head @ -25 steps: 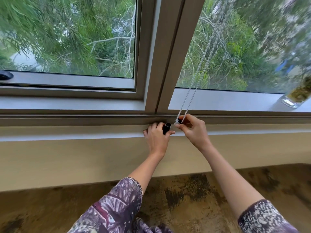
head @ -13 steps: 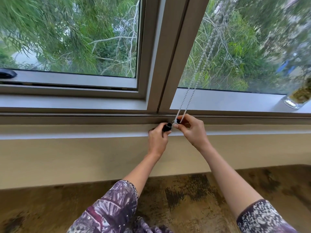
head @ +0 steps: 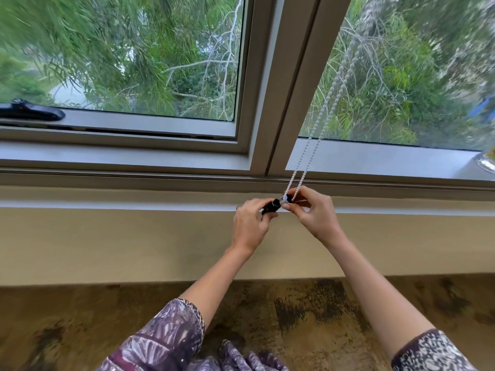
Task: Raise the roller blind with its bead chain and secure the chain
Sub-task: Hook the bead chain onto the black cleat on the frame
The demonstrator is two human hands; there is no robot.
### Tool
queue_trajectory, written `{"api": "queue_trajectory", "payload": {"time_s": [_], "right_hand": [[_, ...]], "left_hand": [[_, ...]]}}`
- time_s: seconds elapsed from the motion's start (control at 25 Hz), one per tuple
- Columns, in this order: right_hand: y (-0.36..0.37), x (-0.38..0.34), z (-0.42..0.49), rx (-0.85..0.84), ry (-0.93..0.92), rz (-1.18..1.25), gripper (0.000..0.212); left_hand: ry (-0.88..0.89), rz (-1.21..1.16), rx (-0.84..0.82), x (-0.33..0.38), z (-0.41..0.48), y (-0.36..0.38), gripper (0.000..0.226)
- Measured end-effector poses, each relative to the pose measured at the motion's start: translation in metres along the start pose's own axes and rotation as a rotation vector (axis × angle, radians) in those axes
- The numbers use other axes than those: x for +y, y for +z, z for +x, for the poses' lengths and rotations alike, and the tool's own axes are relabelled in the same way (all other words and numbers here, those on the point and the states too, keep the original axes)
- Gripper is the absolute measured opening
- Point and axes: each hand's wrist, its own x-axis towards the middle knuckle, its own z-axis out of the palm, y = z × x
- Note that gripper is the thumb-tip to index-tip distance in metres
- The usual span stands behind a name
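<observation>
Two hands: left hand (head: 250,223), right hand (head: 316,214). One bead chain (head: 325,121), two strands. One black cylinder (head: 270,207). Two window panes: left pane (head: 120,54), right pane (head: 401,68). One black window handle (head: 29,111), far left.

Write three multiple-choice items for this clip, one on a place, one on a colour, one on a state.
1. Where do the hands work?
A. at the sill below the mullion
B. at the window top
C. on the floor

2. What colour is the bead chain?
A. red
B. white
C. black

3. How do the chain's two strands run?
A. coiled on the sill
B. cut apart
C. side by side down to the right hand

Answers: 1 A, both hands meet at the window sill; 2 B, its beads show white; 3 C, they end at the small black cylinder in the left hand.
</observation>
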Motion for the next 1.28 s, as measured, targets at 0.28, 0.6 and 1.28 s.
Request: {"api": "queue_trajectory", "payload": {"time_s": [0.28, 0.6, 1.28], "right_hand": [[0.011, -0.012, -0.007, -0.029, -0.02, 0.047, 0.021], [0.021, -0.021, -0.02, -0.045, -0.002, 0.102, 0.019], [0.027, -0.029, -0.026, -0.04, -0.12, 0.064, 0.018]], "left_hand": [[0.032, 0.071, -0.031, 0.004, -0.007, -0.024, 0.029], [0.092, 0.177, -0.068, 0.006, -0.018, -0.044, 0.031], [0.138, 0.305, -0.118, 0.007, -0.022, -0.055, 0.03]]}}
